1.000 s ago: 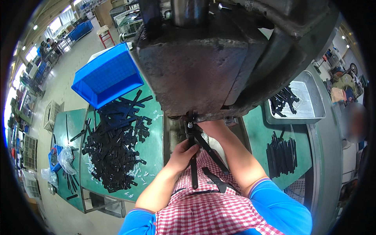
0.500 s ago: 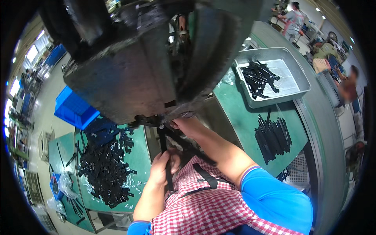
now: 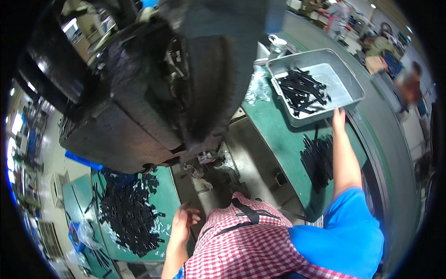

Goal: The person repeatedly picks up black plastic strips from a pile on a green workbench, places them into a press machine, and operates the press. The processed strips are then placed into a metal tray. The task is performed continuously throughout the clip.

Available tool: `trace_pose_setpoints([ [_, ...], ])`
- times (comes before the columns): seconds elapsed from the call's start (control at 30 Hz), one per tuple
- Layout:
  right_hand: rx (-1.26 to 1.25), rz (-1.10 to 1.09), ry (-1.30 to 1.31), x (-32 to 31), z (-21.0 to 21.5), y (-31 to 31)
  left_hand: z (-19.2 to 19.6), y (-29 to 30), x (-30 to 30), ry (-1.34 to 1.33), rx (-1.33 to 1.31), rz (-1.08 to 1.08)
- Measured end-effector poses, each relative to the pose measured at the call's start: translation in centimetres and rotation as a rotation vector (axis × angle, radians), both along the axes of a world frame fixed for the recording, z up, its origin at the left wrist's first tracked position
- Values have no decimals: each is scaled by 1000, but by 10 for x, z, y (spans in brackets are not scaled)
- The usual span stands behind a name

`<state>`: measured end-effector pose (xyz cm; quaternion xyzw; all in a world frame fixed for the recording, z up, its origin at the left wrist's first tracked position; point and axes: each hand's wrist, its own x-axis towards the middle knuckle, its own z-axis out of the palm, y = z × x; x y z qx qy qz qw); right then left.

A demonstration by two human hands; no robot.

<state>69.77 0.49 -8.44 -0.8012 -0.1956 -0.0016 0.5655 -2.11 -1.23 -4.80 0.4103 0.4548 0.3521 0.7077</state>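
Note:
My right hand (image 3: 339,116) is stretched out to the near rim of a grey metal tray (image 3: 304,122). Its fingers look extended, with nothing visible in them, though they are small and slightly blurred. Inside the tray lies a heap of black strip-like parts (image 3: 297,90). My left hand (image 3: 185,217) hovers in front of the apron, left of centre, fingers loosely bent and apart, holding nothing. A large dark metal machine (image 3: 125,125) fills the upper left.
A big pile of black parts (image 3: 130,214) covers the left green bench (image 3: 169,190). More long black strips (image 3: 316,160) lie beneath my right forearm. A clear plastic bag (image 3: 258,86) and a lidded container (image 3: 277,45) are left of the tray. People stand far right.
Both hands were at a black strip under the machine. My right hand has swung right to the tray; my left has let go and drawn back. The view has also shifted.

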Motion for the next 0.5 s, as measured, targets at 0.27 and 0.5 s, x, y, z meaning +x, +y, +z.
trace_pose_setpoints([
  [0.27,-1334,30,-202,-141,-90,-69,16,58,1,361,120,-158],
  [0.5,-1365,299,-154,-103,-92,-75,-60,138,-87,785,233,56],
])
